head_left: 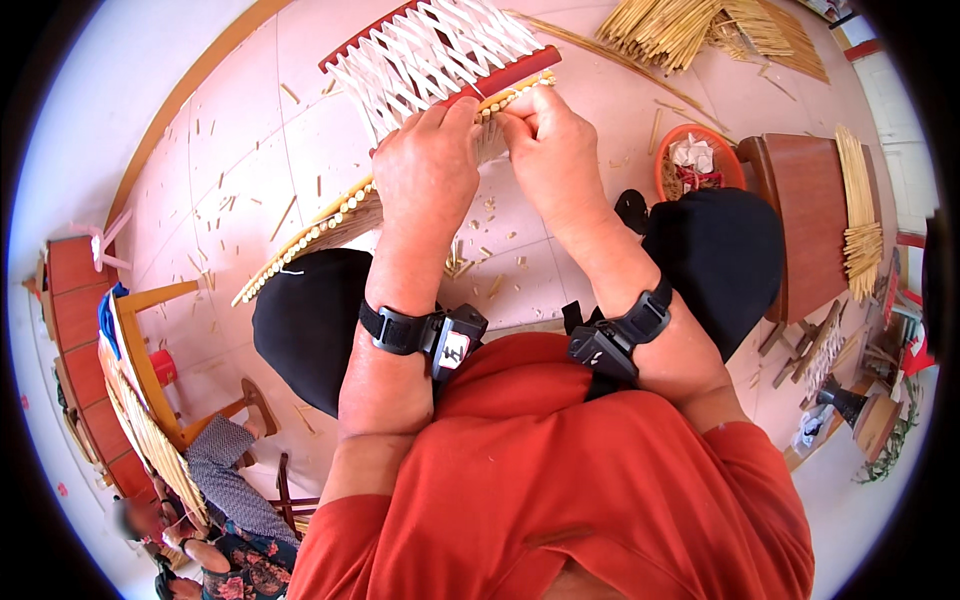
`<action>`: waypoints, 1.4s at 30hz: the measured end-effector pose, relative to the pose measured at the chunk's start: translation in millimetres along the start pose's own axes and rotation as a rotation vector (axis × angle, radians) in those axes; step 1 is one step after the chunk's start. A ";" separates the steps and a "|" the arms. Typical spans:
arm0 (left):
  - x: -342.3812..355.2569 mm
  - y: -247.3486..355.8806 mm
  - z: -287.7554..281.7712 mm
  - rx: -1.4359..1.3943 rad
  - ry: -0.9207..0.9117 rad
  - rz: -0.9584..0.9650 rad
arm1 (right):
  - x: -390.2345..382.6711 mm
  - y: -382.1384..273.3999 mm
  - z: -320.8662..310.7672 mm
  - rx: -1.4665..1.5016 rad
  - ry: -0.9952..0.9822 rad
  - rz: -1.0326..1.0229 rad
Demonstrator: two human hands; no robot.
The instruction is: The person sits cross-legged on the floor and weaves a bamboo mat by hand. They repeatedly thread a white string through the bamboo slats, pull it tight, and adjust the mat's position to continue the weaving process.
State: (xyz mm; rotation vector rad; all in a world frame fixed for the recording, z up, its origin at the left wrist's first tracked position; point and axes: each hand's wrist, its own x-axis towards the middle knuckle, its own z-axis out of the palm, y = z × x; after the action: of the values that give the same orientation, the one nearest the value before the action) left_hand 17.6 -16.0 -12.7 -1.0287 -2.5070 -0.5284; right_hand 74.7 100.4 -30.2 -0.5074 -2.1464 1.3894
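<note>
Pinching stalk mat (330, 218) edge: both hands (428, 165) (552, 140) | orange basin (735, 172): crumpled white scraps (692, 153) inside

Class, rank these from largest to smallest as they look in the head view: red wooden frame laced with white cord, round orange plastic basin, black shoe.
1. Red wooden frame laced with white cord
2. Round orange plastic basin
3. Black shoe, judged by its visible part
</note>
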 end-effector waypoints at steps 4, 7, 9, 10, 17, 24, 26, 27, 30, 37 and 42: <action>-1.1 -0.2 3.1 0.023 0.018 0.001 | 0.1 -1.8 -1.6 -0.017 -0.002 -0.029; 0.9 2.2 7.7 0.022 0.039 0.014 | 2.2 -0.5 -1.6 -0.057 0.011 -0.062; 0.7 4.3 9.3 0.018 0.047 0.014 | 5.0 0.9 -0.8 -0.102 0.023 -0.086; 1.6 4.0 9.3 0.022 0.048 0.007 | 7.6 1.4 0.2 -0.128 0.030 -0.094; 15.5 14.2 20.9 0.033 0.058 -0.003 | 19.8 5.2 -4.9 -0.329 0.120 -0.133; 18.3 35.2 29.1 0.054 -0.041 -0.049 | 26.7 2.0 -25.1 -0.367 0.064 0.038; 18.0 35.0 29.9 0.047 -0.009 -0.044 | 26.1 5.6 -25.5 -0.310 0.072 0.055; 17.5 34.6 30.3 0.047 0.007 -0.042 | 26.0 5.2 -24.8 -0.312 0.078 0.020; 17.4 34.2 30.8 0.074 0.030 -0.055 | 26.0 1.4 -21.2 -0.356 0.100 -0.061; 14.5 41.7 34.9 0.062 0.071 -0.031 | 23.1 -16.7 -23.3 -0.422 0.001 0.054; 10.3 38.5 30.5 0.065 0.046 -0.026 | 22.8 -4.0 -26.4 -0.273 -0.063 -0.079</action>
State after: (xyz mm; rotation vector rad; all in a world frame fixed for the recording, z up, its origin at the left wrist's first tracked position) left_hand 32.5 29.9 -26.4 -0.9499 -2.4835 -0.4691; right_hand 72.7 130.8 -12.6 -0.4786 -2.3956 1.0895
